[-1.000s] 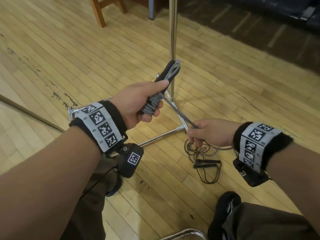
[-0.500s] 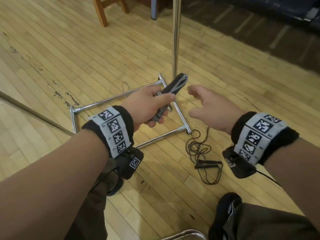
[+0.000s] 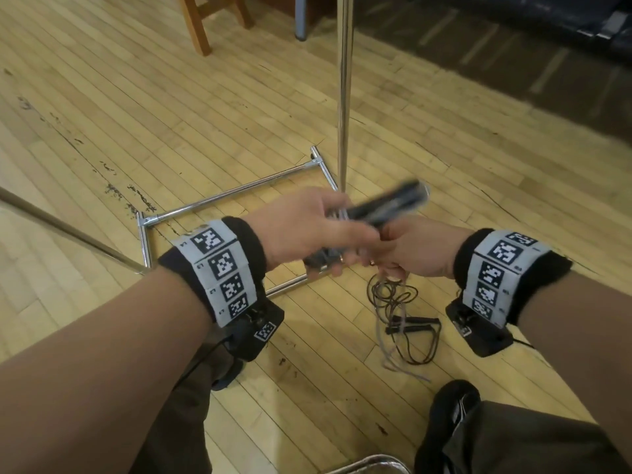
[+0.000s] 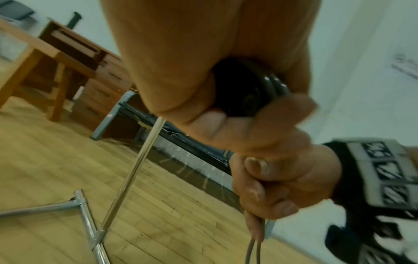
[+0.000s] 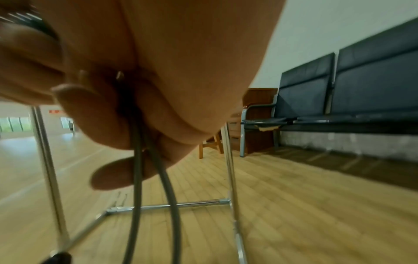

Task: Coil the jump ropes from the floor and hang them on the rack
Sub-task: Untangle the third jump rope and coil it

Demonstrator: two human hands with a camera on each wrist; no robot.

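My left hand [image 3: 307,227] grips the two black handles [image 3: 390,206] of a grey jump rope, with cord wound round them; they are blurred and point right. In the left wrist view the handles' butt ends [image 4: 248,96] show inside that fist. My right hand [image 3: 420,254] sits just under the left hand, its fingers curled round the doubled grey cord [image 3: 390,340], which hangs as a loop to the floor. The right wrist view shows the cord [image 5: 156,178] leaving the fist. A second, black jump rope [image 3: 410,323] lies tangled on the floor below. The chrome rack pole [image 3: 343,97] stands right behind the hands.
The rack's chrome base frame [image 3: 232,195] lies on the wooden floor under my left hand, with a slanted pole [image 3: 68,230] at left. A wooden chair leg [image 3: 198,25] and a dark bench [image 5: 339,89] stand further back. My shoe [image 3: 451,405] is near the black rope.
My right hand let go of the taut cord, opened beside the handles, then dropped under the left hand and closed on the hanging cord. The left hand swung the handles down to the right.
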